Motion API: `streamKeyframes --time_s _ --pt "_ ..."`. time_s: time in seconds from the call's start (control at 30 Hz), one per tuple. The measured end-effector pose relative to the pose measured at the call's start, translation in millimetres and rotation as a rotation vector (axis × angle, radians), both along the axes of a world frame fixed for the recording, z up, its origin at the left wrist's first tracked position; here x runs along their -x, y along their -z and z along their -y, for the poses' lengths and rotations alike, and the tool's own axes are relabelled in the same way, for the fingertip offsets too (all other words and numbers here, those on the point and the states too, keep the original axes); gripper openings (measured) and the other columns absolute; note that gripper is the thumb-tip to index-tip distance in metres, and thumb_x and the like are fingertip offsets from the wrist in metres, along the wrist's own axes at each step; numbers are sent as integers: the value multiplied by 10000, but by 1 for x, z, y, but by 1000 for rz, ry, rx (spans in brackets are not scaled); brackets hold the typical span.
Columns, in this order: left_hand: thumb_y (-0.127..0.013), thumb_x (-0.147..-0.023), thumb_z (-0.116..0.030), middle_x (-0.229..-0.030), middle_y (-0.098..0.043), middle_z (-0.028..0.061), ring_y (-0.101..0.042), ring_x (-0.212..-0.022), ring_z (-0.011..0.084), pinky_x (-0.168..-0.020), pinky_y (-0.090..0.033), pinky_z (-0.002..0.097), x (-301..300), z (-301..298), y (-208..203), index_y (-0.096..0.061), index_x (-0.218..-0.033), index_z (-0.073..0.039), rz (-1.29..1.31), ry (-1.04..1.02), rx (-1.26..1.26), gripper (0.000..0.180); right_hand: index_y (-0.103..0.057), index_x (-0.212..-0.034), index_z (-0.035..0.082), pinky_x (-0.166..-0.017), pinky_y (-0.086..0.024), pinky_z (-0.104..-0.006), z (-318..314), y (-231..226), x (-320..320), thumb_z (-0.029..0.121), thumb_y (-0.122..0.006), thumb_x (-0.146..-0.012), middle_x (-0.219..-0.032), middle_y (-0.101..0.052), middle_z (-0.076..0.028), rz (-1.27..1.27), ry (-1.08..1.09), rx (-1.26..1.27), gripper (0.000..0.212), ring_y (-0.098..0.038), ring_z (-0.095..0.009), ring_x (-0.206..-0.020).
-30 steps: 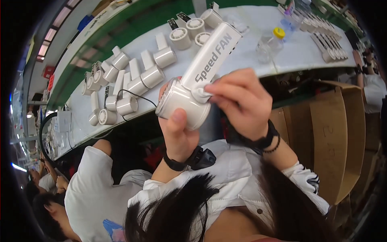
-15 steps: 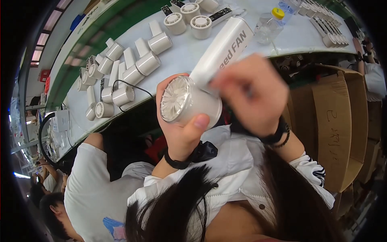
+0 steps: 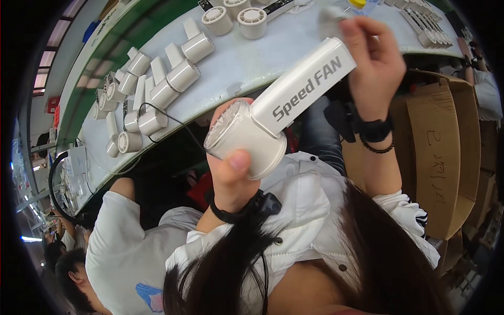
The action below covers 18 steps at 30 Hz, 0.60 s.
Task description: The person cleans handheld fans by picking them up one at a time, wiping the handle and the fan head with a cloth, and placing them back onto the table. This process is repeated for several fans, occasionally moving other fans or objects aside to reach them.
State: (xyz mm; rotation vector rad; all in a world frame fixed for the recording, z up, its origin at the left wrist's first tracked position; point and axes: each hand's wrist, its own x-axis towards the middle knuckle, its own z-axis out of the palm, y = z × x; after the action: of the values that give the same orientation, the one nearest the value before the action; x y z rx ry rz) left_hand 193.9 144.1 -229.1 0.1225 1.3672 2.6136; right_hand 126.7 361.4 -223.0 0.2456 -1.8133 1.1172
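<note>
Fan (image 3: 283,107) clasped around round end by left hand (image 3: 233,173); handle casing (image 3: 315,86) apparently fitted. Right hand (image 3: 375,68) held apart from left, near handle tip; grip on blurred pale thing (image 3: 334,23) cannot be told. Beyond left hand, cased fans (image 3: 184,76) grouped; farther out, bare circuit board (image 3: 278,8) seemingly left uncovered.

grey print (image 3: 307,88) on fan (image 3: 261,140), perhaps handwriting (image 3: 433,167) on carton (image 3: 447,152)

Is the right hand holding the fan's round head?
No, the left hand holds the head; the right hand is near the handle's far end.
</note>
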Motion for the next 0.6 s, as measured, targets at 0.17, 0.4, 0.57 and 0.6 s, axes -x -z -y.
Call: streamKeyframes --time_s 0.17,0.4,0.57,0.6 --pt "-702 -645 -412 -1104 -556 150 -574 -982 241 -827 -485 348 1 -7 -9 -432 -1223 8 184 -25 -117 764 -569 -1038 -18 -716 -504 -280 -35 1 -7 64 -593 -887 -970 -630 -94 107 -279 575 173 -609 -153 -821" --pt "-678 -659 -432 -1102 -562 161 -584 -957 252 -805 -496 356 4 -4 -10 -435 -1227 11 178 51 -117 760 -512 -1157 -42 -907 -479 -373 -51 -25 -38 43 -530 -896 -1063 -603 -158 105 -702 825 275 -585 -237 -1005" --pt "-696 -650 -405 -1111 -558 158 -585 -960 249 -817 -495 358 1 -8 -12 -438 -1227 8 215 38 -134 756 -482 -1207 -41 -925 -464 -361 -34 -28 -48 32 -558 -868 -1123 -579 -189 174 -650 440 355 -572 -270 -1030" --pt "-703 -651 -378 -1118 -555 157 -582 -970 246 -829 -491 358 1 -6 -11 -434 -1230 7 210 36 -116 745 -516 -1168 -33 -906 -459 -347 -24 -33 -48 17 -580 -829 -1125 -577 -187 210 -653 247 348 -569 -260 -1016"
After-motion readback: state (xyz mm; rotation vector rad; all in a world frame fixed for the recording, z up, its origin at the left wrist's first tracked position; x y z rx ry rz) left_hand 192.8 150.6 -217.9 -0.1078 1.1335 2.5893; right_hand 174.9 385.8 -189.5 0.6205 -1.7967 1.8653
